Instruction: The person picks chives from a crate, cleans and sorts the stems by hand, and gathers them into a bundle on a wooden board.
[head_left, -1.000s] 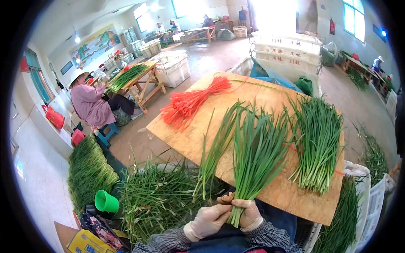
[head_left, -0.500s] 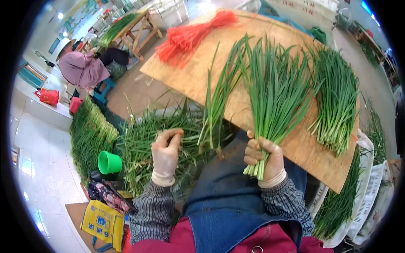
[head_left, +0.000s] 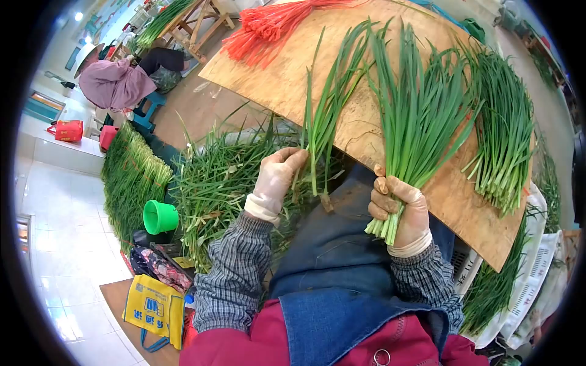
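Note:
My right hand (head_left: 403,210) is wrapped around the lower stalks of a thick bunch of garlic chives (head_left: 421,122), its leaves fanning upward over the board. My gloved left hand (head_left: 276,180) is closed in a pinch at the edge of a small loose group of garlic chives (head_left: 332,104). Its fingertips meet the outermost stalks of that group, which overhang the board's near edge. Another bundle of chives (head_left: 503,134) lies on the wooden board (head_left: 268,82), right of the held bunch.
Red ties (head_left: 262,33) lie at the board's far left. Below my left hand is a heap of loose leaves (head_left: 213,195). Stacked chives (head_left: 131,183), a green cup (head_left: 160,217) and a yellow bag (head_left: 152,308) are at left. A seated person (head_left: 113,82) works farther back.
My left hand has moved up and right to the loose chives by the board's edge. My right hand still grips its bunch; the view has shifted slightly.

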Tool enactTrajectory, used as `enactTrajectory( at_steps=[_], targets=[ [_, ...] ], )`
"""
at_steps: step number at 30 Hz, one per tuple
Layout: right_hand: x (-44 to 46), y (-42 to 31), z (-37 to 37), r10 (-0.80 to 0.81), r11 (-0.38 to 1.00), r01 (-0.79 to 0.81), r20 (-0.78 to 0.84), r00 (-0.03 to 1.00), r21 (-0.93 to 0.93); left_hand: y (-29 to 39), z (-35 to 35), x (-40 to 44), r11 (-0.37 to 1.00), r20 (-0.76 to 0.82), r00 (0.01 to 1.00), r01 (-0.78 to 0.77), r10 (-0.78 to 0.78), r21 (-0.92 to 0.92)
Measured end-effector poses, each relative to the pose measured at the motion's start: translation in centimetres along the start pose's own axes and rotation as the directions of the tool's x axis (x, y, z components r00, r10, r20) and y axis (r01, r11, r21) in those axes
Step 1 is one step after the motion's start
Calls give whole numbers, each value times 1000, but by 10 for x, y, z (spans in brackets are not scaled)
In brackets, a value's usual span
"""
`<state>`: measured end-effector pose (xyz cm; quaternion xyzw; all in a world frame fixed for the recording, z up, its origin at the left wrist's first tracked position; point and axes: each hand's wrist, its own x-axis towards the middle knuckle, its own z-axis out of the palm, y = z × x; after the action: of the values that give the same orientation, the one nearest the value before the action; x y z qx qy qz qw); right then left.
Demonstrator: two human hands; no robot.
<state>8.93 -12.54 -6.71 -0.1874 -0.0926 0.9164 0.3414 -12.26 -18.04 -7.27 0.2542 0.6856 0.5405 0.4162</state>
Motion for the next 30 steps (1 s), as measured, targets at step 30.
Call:
enactTrajectory(
  at_steps=[30],
  targets=[
    [20, -13, 43, -86, 990, 77, -78, 993, -115, 38, 44, -37, 810, 39, 815, -579, 578, 92]
  ],
)
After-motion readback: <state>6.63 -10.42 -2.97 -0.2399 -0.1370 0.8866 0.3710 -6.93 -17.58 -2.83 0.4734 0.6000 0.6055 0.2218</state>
